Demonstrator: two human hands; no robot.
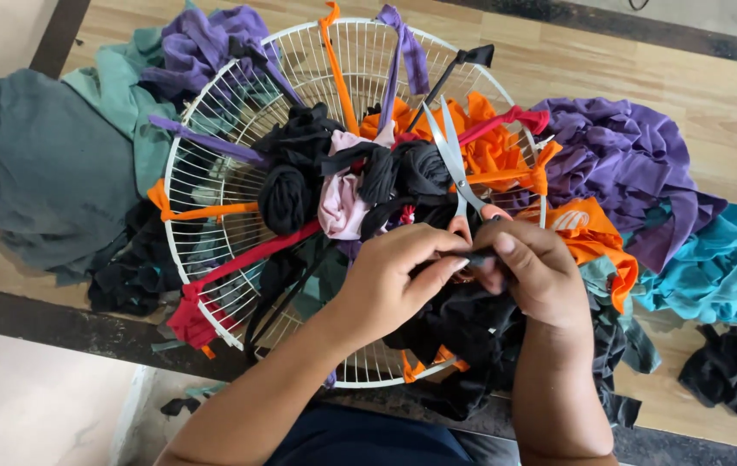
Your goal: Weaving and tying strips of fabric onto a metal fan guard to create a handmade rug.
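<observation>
Black cloth strip (472, 257) pinched between your hands over the wire grille (204, 173).
Your left hand (390, 280) and right hand (537, 272) both grip it; fabric scraps cover the wooden floor (714, 95).

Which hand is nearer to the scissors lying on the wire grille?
Right. The right hand sits just below the scissors, by their orange handles; the left hand is lower and further left, pinching black cloth.

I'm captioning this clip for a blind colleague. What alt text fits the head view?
Two hands, left hand and right hand, pinch a dark cloth strip over a round white wire grille tied with coloured fabric strips. Scissors lie on the cloth on the grille, with heaps of purple, teal, grey and black fabric around it.
</observation>
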